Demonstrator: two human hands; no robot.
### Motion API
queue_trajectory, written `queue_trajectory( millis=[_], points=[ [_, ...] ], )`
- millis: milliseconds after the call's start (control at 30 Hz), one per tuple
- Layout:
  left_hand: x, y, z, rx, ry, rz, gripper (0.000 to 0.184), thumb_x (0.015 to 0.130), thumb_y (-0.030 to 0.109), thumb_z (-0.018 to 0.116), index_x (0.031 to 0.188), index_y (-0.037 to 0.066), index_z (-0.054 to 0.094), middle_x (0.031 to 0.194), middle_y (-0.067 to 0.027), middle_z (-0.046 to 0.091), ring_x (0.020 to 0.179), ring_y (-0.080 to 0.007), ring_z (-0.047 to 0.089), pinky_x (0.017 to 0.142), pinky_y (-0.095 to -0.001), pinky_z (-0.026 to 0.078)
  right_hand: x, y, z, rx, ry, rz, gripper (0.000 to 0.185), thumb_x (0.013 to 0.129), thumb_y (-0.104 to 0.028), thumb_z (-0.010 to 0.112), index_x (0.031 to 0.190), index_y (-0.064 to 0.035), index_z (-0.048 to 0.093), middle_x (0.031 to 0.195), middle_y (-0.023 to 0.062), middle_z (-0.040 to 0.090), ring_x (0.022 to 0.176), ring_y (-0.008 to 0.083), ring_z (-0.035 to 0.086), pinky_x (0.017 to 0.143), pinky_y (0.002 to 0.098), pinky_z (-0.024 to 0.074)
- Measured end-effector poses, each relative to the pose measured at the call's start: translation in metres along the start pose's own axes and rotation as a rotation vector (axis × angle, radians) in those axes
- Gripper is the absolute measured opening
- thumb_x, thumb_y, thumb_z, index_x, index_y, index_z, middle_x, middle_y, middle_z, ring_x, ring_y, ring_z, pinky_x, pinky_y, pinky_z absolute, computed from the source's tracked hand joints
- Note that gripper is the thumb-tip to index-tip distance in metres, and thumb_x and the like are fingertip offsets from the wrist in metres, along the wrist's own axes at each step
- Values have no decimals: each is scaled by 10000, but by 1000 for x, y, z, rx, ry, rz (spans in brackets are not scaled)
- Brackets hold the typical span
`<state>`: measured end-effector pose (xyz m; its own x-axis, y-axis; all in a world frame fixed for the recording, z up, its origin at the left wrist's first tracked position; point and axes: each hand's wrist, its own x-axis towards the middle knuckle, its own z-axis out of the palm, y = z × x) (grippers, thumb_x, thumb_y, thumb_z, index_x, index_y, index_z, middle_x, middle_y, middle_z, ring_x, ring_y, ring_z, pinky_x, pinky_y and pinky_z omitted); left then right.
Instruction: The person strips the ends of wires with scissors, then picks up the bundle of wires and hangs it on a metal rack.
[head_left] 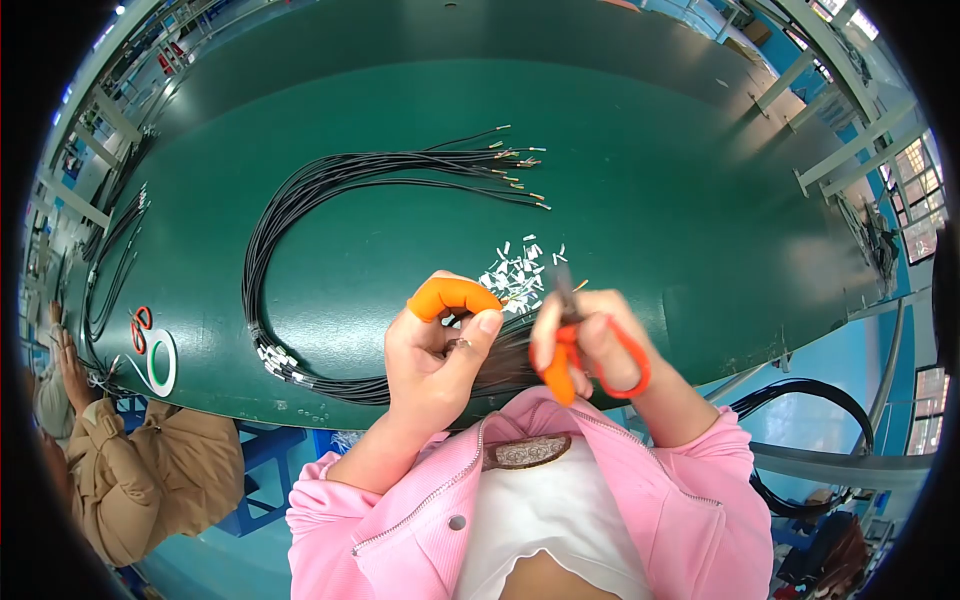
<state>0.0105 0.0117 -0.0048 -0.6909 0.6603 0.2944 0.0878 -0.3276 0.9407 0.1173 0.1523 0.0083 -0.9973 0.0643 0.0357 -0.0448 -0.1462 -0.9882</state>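
Note:
My left hand (pixel 440 345), with an orange cover on its index finger, is closed in a pinch at the end of a black cable; the tip is too small to show clearly. My right hand (pixel 590 345) grips scissors (pixel 632 365) with red-orange handles, their blades pointing up and blurred. An orange cover is on one of its fingers too. A bundle of black cables (pixel 262 245) curves round on the green table, and its lower part passes behind my left hand. Small white scraps (pixel 515 275) lie scattered just beyond my fingertips.
On the left of the green table (pixel 700 240) are a roll of tape (pixel 162 362), red-handled scissors (pixel 140 328) and more black cables (pixel 112 290). A person in a tan jacket (pixel 170 470) sits at the left. Coiled black cable (pixel 835 388) hangs beyond the right edge.

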Motion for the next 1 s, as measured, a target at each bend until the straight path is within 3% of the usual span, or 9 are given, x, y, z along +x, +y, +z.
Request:
queue_trajectory(
  millis=[133,167,267,300,433,633,800,867,1000],
  points=[
    [0,-2,0,-4,-44,-42,62,800,-22,550,853,-29,519,847,-36,484,693,-55,421,552,-163,351,9,-6,-8,-173,295,-280,202,815,-220,587,877,-42,513,782,39,530,599,63,496,541,187,398],
    [0,-3,0,4,-62,-49,59,803,-18,548,855,-28,522,851,-38,487,696,-53,420,554,-162,352,12,-3,-6,-246,370,-393,204,787,-153,637,900,-46,507,839,43,532,660,72,508,585,196,408],
    [-1,0,3,7,-102,-192,52,815,-6,538,865,-19,532,857,-37,507,669,-33,428,537,-150,348,14,4,-4,-245,284,-354,328,695,-1,689,945,-56,485,900,37,522,784,88,496,682,224,407],
    [0,-1,5,10,-99,-149,54,815,-3,539,868,-15,535,854,-34,514,654,-26,430,521,-145,341,15,6,-6,-365,293,-446,289,722,-4,665,943,-53,485,876,37,527,766,96,514,688,232,422],
    [13,-6,5,48,-25,-105,75,809,21,562,876,-9,544,842,-17,534,604,-8,439,477,-133,317,4,6,-17,-389,397,-274,233,737,2,646,907,-47,494,857,44,555,761,118,555,716,263,451],
    [38,-34,-6,529,-13,-56,217,716,55,666,896,37,547,688,21,520,564,-22,436,488,-169,315,-30,21,-50,-643,201,95,225,737,-54,653,893,-44,493,790,64,610,712,174,595,679,302,464],
    [41,-37,-1,542,-58,-127,273,703,75,675,942,44,547,527,55,386,476,-22,354,449,-190,284,-38,16,-60,-779,-33,314,239,723,-96,672,892,-56,508,783,56,620,680,207,603,635,287,461],
    [41,-36,-1,507,-57,-200,257,707,84,674,930,43,552,528,54,376,460,-25,323,441,-199,272,-36,17,-67,-799,73,109,252,719,-126,683,893,-53,516,762,59,620,649,208,598,604,289,455],
    [43,-41,-1,569,-21,-170,218,709,88,670,886,31,555,569,41,381,454,-31,282,434,-215,253,-19,-9,-58,-806,241,87,255,719,-138,691,876,-42,515,722,53,600,619,136,566,584,251,436]
  ],
)
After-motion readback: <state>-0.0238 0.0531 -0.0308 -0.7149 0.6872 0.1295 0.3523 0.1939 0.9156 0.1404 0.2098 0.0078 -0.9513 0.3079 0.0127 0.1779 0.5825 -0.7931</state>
